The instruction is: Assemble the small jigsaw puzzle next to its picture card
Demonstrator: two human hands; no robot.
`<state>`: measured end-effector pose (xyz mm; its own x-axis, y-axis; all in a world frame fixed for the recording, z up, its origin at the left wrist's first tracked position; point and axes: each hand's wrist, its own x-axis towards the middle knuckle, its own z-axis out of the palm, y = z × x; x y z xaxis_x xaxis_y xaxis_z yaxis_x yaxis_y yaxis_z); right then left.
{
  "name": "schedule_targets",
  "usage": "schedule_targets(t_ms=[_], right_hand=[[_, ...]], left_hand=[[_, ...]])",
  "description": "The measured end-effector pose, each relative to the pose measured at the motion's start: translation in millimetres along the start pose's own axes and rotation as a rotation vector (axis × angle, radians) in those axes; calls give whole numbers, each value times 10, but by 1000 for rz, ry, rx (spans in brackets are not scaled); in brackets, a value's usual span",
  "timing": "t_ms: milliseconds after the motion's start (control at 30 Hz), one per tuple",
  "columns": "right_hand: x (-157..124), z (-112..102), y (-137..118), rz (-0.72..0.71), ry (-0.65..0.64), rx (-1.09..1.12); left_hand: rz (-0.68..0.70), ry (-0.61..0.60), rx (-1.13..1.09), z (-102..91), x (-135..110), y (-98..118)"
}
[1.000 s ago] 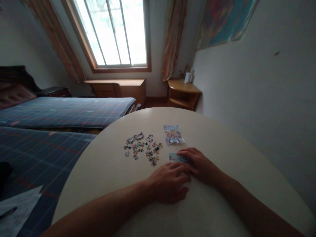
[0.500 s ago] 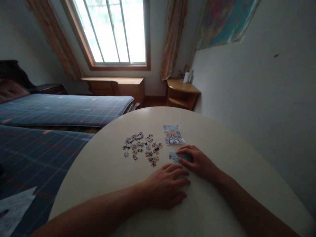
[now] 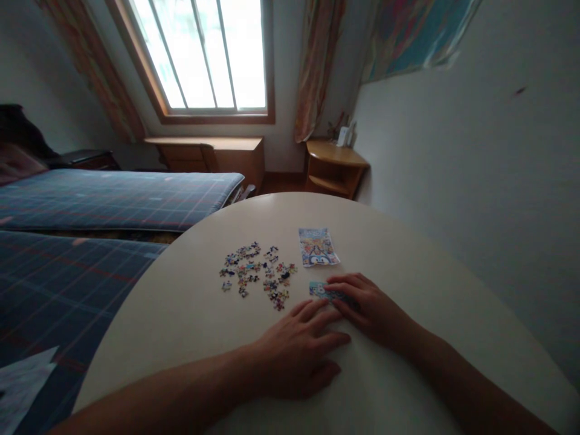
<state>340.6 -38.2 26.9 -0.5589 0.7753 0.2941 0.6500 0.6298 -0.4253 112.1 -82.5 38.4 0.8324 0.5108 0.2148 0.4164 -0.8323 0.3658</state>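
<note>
A round white table [image 3: 190, 314] carries a scatter of several loose jigsaw pieces [image 3: 258, 275]. Beside them, farther right, lies a small colourful reference picture [image 3: 318, 247]. Nearer me sits a small joined patch of puzzle [image 3: 319, 290], mostly blue. My right hand [image 3: 365, 305] lies over that patch, fingers stretched flat and pressing on it. My left hand [image 3: 296, 350] rests palm down on the bare tabletop just left of the right hand, fingers spread, holding nothing.
Two beds with blue plaid covers [image 3: 90, 199] stand at the left. A wooden desk [image 3: 212, 154] sits under the window, and a corner shelf [image 3: 333, 166] is at the back. The white wall [image 3: 475, 181] runs close along the table's right side. White paper [image 3: 22, 386] lies at bottom left.
My left hand has slid a little back toward me, off the right hand's fingers. My right hand stays on the joined patch. The view has shifted slightly.
</note>
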Motion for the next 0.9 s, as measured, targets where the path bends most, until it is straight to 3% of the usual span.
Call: schedule_targets(t_ms=[900], right_hand=[[-52,15,-3,-25,-13,-32]], left_hand=[[-12,7,-18,17,23,-14]])
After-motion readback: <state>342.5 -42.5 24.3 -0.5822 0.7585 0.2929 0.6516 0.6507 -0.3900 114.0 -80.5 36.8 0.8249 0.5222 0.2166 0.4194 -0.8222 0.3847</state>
